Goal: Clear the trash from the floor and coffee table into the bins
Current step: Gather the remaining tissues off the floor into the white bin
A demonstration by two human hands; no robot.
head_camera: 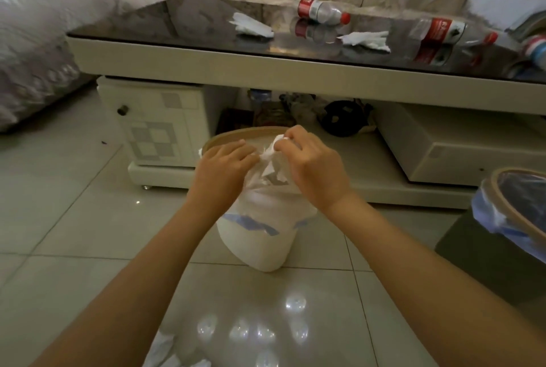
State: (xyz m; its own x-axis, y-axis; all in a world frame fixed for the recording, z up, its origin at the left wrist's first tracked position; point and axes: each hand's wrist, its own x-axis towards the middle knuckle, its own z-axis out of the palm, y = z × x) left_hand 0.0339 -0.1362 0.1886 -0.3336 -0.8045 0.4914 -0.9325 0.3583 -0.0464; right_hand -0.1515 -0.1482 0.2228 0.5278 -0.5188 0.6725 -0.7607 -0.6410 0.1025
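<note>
Directly over the white bin point(260, 236), both hands work a crumpled white tissue point(273, 160). The right hand point(313, 168) pinches its top between curled fingers point(288, 142), and the tissue hangs downward, long axis roughly vertical, soft and creased. The left hand point(224, 165) touches its side with fingers bent; whether they grip it I cannot tell. A tan rim rings the round bin, which has a thin plastic liner. A dark bin point(502, 248) stands to the right on glossy floor tiles point(74, 233). On the counter point(206, 56), with its glossy black top, lie two crumpled tissues point(251, 27) point(365, 40) and two clear plastic bottles point(322, 12) point(452, 33), red-labelled, on their sides, caps pointing right. More white paper point(165, 349) lies on the floor at the lower edge.
</note>
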